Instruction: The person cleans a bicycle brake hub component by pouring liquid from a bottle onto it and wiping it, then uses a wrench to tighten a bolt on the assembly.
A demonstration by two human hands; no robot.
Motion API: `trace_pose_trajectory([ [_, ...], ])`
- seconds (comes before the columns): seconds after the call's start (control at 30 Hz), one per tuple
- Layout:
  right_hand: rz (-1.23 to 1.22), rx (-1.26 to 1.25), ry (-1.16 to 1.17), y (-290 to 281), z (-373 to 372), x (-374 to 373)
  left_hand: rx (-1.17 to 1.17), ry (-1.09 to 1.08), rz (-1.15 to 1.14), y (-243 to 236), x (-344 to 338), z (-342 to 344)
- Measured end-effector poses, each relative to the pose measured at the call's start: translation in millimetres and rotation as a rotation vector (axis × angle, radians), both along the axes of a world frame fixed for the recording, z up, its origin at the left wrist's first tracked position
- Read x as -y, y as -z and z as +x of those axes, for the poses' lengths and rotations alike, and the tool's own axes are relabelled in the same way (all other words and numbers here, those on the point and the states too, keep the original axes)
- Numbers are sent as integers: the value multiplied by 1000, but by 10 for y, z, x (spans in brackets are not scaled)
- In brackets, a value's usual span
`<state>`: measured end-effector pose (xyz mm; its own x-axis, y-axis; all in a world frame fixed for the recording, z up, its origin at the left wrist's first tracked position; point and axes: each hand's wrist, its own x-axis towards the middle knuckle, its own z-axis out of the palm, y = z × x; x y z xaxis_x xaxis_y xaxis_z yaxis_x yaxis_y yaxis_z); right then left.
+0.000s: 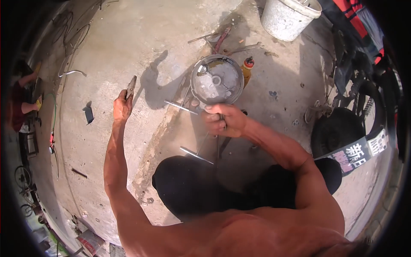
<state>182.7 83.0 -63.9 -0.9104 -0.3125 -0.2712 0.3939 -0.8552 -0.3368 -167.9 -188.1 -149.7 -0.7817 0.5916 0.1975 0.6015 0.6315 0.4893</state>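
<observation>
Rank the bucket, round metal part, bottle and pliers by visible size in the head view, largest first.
1. Bucket, cut by the picture edge, and round metal part: too alike to rank.
2. Bottle, partly hidden.
3. Pliers, partly covered by left hand.

White bucket [286, 23] cut off by top edge. Yellow bottle [247, 73] partly hidden behind round metal part [209, 89]. Pliers [132, 84] mostly covered by left hand [122, 108] at handle end. Floor bits [295, 123] too small to identify.

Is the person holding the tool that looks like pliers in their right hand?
No, the left hand holds the pliers-like tool, while the right hand is at the round metal part's near edge.
</observation>
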Motion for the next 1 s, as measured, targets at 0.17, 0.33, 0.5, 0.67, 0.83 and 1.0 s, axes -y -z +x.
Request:
trace_pose_trajectory([
  [0.17,324,76,40,280,-133,-70,648,-2,-21,-216,-99,806],
  [0.33,616,106,-126,161,-193,-156,925,270,124,-589,-200,1342],
  [0.5,863,-56,-264,190,-150,-358,667,422,41,-1040,-298,1224],
  [0.67,911,11,-265,260,-84,-376,377,504,-274,-1347,-344,1130],
  [0.83,906,69,-313,217,-115,-348,245,551,-399,-1466,-423,1160],
  [1.0,1026,62,-390,249,-130,-384,89,646,-525,-1589,-576,1199],
])
